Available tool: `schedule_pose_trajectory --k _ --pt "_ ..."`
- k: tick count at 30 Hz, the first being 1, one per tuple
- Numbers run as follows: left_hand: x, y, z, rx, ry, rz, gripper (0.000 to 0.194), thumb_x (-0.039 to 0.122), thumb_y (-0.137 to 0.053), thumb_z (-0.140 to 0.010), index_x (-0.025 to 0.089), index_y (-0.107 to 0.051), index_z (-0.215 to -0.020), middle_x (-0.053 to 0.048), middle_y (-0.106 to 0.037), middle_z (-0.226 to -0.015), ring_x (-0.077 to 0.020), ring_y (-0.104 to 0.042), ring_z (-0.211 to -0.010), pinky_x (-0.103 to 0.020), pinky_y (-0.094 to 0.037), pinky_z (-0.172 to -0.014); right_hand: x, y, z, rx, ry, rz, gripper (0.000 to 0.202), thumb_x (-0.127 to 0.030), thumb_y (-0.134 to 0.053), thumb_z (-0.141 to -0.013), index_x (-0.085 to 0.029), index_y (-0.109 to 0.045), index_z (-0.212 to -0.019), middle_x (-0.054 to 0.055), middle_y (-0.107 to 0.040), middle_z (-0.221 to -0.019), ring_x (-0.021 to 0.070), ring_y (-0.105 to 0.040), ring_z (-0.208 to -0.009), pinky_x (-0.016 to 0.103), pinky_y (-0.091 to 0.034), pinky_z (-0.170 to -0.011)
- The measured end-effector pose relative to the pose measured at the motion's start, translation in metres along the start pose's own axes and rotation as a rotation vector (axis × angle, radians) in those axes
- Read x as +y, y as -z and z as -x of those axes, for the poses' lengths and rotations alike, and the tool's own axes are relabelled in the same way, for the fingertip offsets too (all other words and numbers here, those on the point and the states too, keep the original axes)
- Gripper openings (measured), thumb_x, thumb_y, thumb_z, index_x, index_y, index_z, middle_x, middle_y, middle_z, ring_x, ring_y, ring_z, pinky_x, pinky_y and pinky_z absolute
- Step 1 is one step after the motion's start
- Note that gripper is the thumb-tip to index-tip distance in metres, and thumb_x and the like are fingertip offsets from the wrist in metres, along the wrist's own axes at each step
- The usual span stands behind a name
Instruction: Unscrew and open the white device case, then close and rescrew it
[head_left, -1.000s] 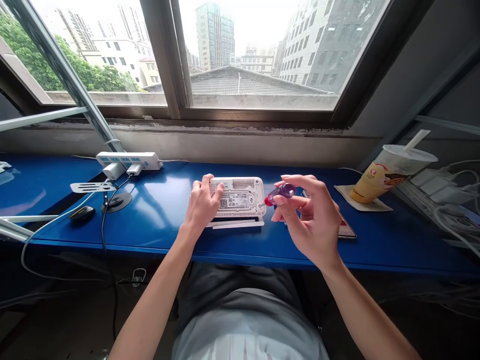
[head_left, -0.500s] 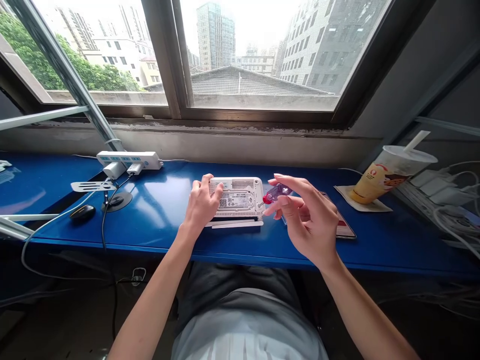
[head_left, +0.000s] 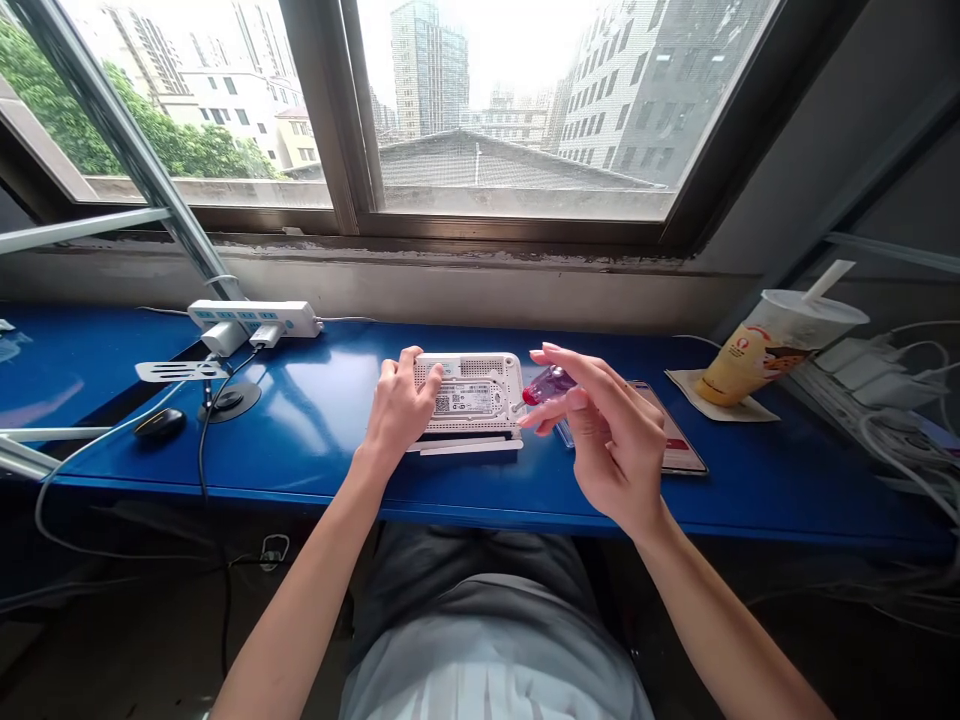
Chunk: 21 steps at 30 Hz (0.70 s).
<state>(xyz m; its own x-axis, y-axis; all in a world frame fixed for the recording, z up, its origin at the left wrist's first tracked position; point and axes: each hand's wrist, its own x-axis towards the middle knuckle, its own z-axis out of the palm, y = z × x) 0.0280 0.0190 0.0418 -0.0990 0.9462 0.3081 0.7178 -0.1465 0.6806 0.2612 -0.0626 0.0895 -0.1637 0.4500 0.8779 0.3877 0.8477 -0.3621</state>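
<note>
A white router (head_left: 480,398) lies on the blue table with its vented, labelled underside up; slim white antennas (head_left: 472,445) lie along its near edge. My left hand (head_left: 403,400) grips the router's left end, thumb on top near the label and fingers over the far edge. Between the fingertips and thumb of my right hand (head_left: 611,430) is a screwdriver (head_left: 550,384) with a clear purplish handle and red collar. It is tilted, and its short shaft points at the router's right end. Whether the tip sits in a screw is too small to tell.
Behind my right hand lies a flat tablet-like thing (head_left: 682,450), partly hidden. A drink cup with straw (head_left: 750,350) stands on a napkin (head_left: 757,411) to the right. On the left are a power strip (head_left: 289,318), a black mouse (head_left: 160,424) and cables. A window is ahead.
The whole view has shifted slightly. My right hand's fingers have shifted a little on the screwdriver handle; its tip stays at the router's right end. My left hand keeps its hold.
</note>
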Motion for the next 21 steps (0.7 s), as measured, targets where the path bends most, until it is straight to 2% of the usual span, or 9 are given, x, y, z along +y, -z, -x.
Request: schedule_pose_trajectory --k 4,9,12,16,21 --pt "0.000 0.000 0.000 -0.005 0.003 0.011 0.055 0.057 -0.046 -0.106 0.024 -0.056 -0.148 -0.015 -0.058 -0.119 -0.0304 -0.070 -0.098 -0.044 -0.060 -0.086 0.000 -0.003 0.003 0.027 -0.033 0.031 0.046 -0.010 -0.056 -0.108 -0.033 -0.063 -0.148 0.008 -0.074 -0.128 0.0138 -0.079 -0.072 0.023 -0.063 -0.053" --pt "0.000 0.001 0.000 -0.001 -0.007 0.007 0.055 0.057 -0.046 -0.106 0.024 -0.056 -0.148 -0.015 -0.058 -0.119 -0.0304 -0.070 -0.097 -0.043 -0.060 -0.086 0.002 -0.002 0.002 0.063 -0.052 0.084 0.035 -0.020 -0.071 -0.104 -0.032 -0.068 -0.136 0.003 -0.072 -0.110 0.0110 -0.073 -0.063 0.022 -0.060 -0.050" --pt "0.000 0.001 0.000 0.000 -0.013 0.008 0.055 0.057 -0.046 -0.105 0.024 -0.056 -0.148 -0.015 -0.058 -0.119 -0.0302 -0.069 -0.097 -0.044 -0.059 -0.086 0.002 0.001 0.001 0.058 -0.043 0.130 0.031 -0.019 -0.071 -0.103 -0.033 -0.072 -0.132 0.002 -0.067 -0.106 0.0100 -0.072 -0.064 0.021 -0.059 -0.050" --pt "-0.001 0.000 0.000 0.004 -0.011 0.013 0.055 0.057 -0.046 -0.105 0.024 -0.056 -0.148 -0.015 -0.057 -0.118 -0.0301 -0.069 -0.097 -0.043 -0.059 -0.086 0.002 0.007 -0.002 -0.005 -0.042 0.115 0.033 -0.018 -0.071 -0.103 -0.032 -0.073 -0.132 0.003 -0.067 -0.113 0.0109 -0.073 -0.067 0.024 -0.059 -0.053" --pt "0.000 0.000 0.000 0.006 -0.011 0.012 0.056 0.057 -0.047 -0.105 0.024 -0.056 -0.148 -0.015 -0.057 -0.118 -0.0305 -0.069 -0.097 -0.044 -0.059 -0.086 0.000 0.014 -0.005 -0.079 -0.021 -0.010 0.046 -0.009 -0.055 -0.108 -0.034 -0.067 -0.145 0.008 -0.068 -0.135 0.0136 -0.079 -0.075 0.026 -0.064 -0.057"
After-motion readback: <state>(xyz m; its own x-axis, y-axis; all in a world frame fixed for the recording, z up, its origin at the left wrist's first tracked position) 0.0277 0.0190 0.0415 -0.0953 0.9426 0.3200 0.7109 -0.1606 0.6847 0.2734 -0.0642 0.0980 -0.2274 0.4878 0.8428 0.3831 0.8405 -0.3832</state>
